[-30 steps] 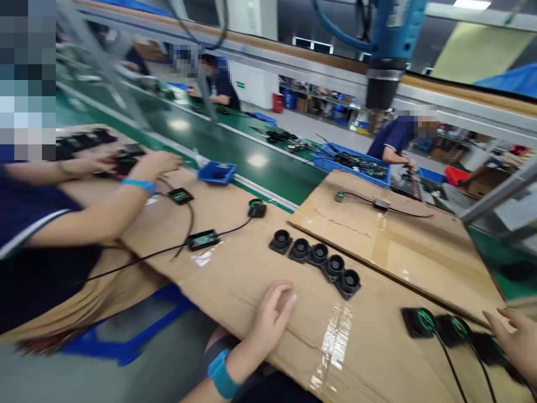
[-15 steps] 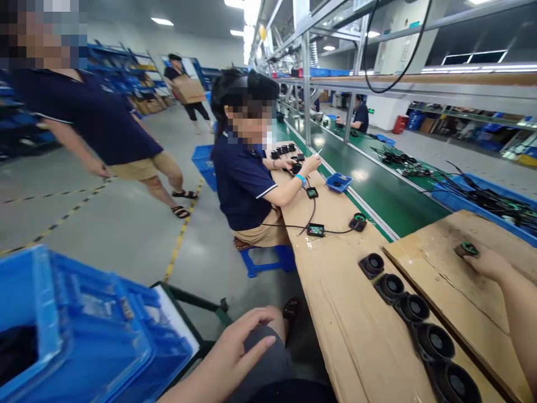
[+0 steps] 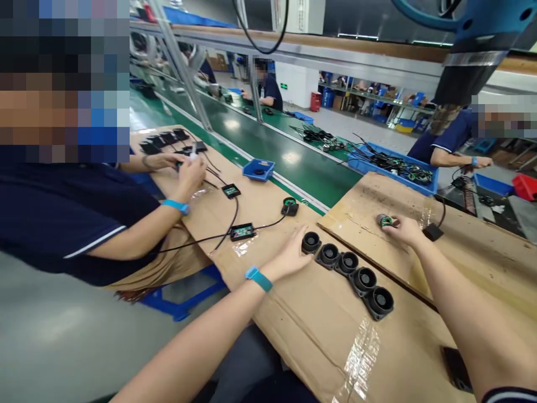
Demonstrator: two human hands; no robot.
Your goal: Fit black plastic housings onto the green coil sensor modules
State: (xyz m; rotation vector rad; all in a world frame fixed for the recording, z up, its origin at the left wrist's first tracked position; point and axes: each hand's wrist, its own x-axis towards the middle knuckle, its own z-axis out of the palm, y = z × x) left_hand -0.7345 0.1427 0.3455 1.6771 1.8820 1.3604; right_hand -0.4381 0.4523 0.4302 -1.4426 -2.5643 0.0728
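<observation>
My left hand [image 3: 291, 254], with a blue band at its wrist, reaches over the cardboard-covered table. Its thumb and fingers close about the near-left edge of a black round housing [image 3: 311, 242], the endmost of a row. The other black housings [image 3: 364, 279] stand in a slanting line to the right, open tops up. Over the raised cardboard sheet, my right hand [image 3: 405, 230] pinches a small round part with a green circuit board [image 3: 385, 221]. A cable with a black block [image 3: 433, 231] lies just right of that hand.
At left a co-worker's hands [image 3: 191, 170] work beside circuit boxes [image 3: 242, 231] with cables. A small blue tray [image 3: 258, 169] sits by the green conveyor [image 3: 289, 159]. Beyond the raised cardboard [image 3: 348, 207] stands a blue bin [image 3: 434, 182] of cables. A blue tool [image 3: 490, 33] hangs upper right.
My view has swung to the right. My left hand has moved from above my lap to the endmost housing. My right hand still holds the round part over the raised cardboard.
</observation>
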